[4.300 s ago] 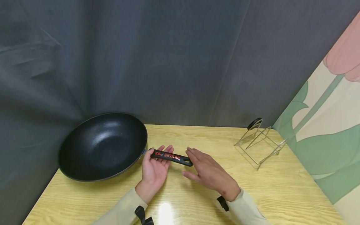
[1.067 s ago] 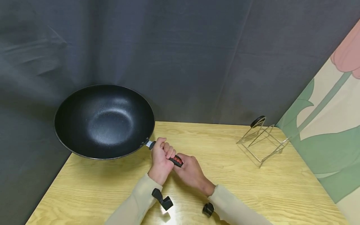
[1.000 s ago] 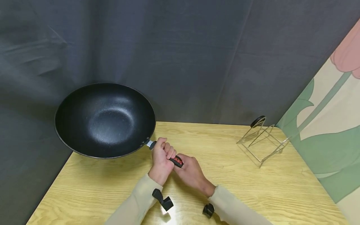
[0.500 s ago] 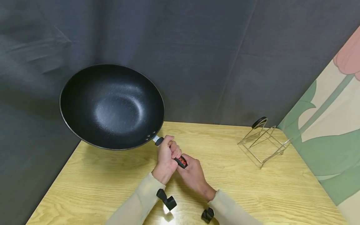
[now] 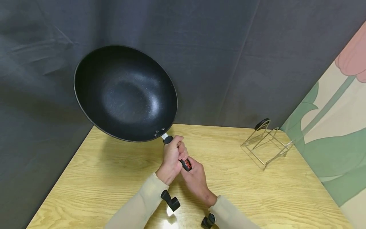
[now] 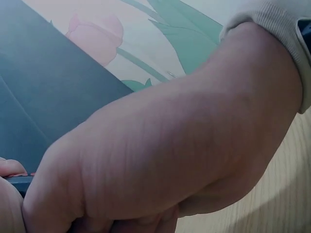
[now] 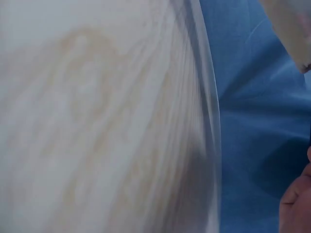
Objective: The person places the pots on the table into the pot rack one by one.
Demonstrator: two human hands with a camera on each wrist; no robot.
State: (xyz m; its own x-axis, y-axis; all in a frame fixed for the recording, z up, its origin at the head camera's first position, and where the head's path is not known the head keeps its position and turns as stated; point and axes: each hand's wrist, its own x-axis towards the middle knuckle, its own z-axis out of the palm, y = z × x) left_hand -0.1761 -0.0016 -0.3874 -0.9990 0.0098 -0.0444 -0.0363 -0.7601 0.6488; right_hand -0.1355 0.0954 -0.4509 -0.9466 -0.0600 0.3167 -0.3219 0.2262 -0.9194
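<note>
A black wok (image 5: 125, 93) is raised above the table in the head view, its inside tilted toward me. Its black handle (image 5: 168, 140) slants down to the right into both hands. My left hand (image 5: 172, 156) grips the handle near the wok, fingers curled round it. Just below, my right hand (image 5: 197, 179) holds the handle's lower end, whose red lettering shows between the hands; most of its fingers are hidden. A hand fills much of the left wrist view, with a sliver of handle at the left edge. In the right wrist view, a hand shows only at the lower right edge.
On the right of the wooden table (image 5: 243, 197) stands a metal wire rack (image 5: 266, 148) with a black round piece (image 5: 261, 124) on its back end. A dark curtain (image 5: 211, 63) hangs behind the table. A flower-patterned wall (image 5: 337, 136) borders the right side.
Earlier the left hand lay open under the handle, and the right hovered by its end. Both hands have since gripped it, and the wok has risen, moved right and tilted more toward me.
</note>
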